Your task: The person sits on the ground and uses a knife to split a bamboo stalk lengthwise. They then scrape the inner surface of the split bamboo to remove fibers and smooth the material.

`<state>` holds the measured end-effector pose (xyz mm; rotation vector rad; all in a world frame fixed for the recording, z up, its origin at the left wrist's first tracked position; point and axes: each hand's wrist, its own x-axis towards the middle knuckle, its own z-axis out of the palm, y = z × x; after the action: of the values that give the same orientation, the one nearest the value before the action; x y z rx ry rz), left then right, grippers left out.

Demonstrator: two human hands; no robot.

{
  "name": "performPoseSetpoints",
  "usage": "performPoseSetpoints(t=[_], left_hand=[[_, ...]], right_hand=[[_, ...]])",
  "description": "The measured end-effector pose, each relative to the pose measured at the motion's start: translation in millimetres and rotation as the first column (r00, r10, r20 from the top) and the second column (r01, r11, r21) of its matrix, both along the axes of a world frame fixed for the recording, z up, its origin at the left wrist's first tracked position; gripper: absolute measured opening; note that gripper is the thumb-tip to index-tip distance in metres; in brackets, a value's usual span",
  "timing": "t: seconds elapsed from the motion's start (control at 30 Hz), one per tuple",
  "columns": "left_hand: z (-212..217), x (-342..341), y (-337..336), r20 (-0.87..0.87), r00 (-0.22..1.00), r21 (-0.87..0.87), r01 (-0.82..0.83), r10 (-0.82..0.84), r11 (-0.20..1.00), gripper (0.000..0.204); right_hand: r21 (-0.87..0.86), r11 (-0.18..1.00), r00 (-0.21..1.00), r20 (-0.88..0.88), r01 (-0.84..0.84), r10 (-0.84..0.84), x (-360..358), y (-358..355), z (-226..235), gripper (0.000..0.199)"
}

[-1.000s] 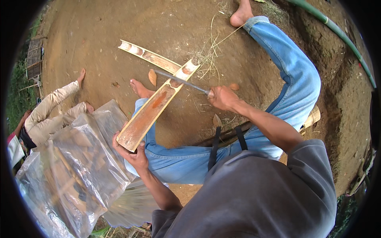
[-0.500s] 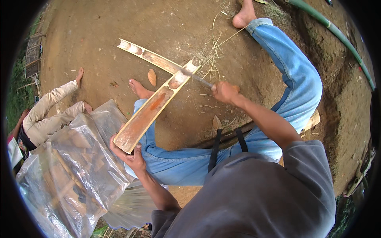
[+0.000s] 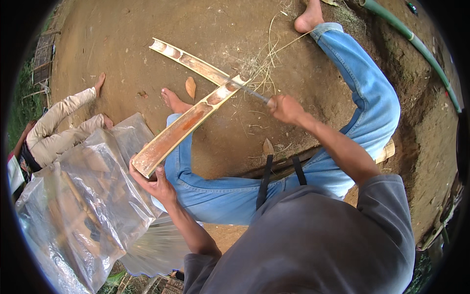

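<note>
My left hand [image 3: 159, 185] is closed round the near end of a split bamboo half [image 3: 181, 126], hollow side up with a reddish-brown inside. Its far end points up and to the right. My right hand [image 3: 287, 109] grips a knife [image 3: 255, 94], whose handle is hidden in the fist. The blade reaches left to the bamboo's far end, crossing it near the tip. Beyond and partly behind it, a second split bamboo half [image 3: 188, 61] lies on the ground, also hollow side up.
Thin bamboo shavings [image 3: 264, 66] litter the dirt ground beside the blade. A dry brown leaf [image 3: 190, 87] lies near my left foot. Clear plastic sheeting [image 3: 83, 196] covers things at the left, where another person's legs [image 3: 61, 132] stretch out. A green bamboo pole [image 3: 416, 44] lies far right.
The bamboo half in my left hand has shifted nearer and left, its far end lowered to the right. My right hand and the knife have moved slightly right.
</note>
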<state>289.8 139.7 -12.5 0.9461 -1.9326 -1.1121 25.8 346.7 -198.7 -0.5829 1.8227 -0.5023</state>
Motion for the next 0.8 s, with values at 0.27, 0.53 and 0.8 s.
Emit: performPoseSetpoints(t=[0.27,0.53,0.8], left_hand=[[-1.8,5.0,-0.3,0.109,0.992,-0.120,-0.053,0.067,0.991,0.071],[-2.1,-5.0,1.9,0.059,0.997,-0.046,-0.047,0.050,0.998,0.068],[1.8,-18.8,-6.2,0.029,0.996,-0.022,-0.081,0.082,0.996,0.069]], right_hand=[[-0.375,0.927,0.997,-0.065,0.007,-0.034,76.0,11.8,38.2,0.017],[-0.391,0.920,0.995,-0.089,0.014,-0.053,64.7,31.1,16.8,0.014],[-0.393,0.919,0.992,-0.101,0.026,-0.072,64.0,31.1,0.4,0.018]])
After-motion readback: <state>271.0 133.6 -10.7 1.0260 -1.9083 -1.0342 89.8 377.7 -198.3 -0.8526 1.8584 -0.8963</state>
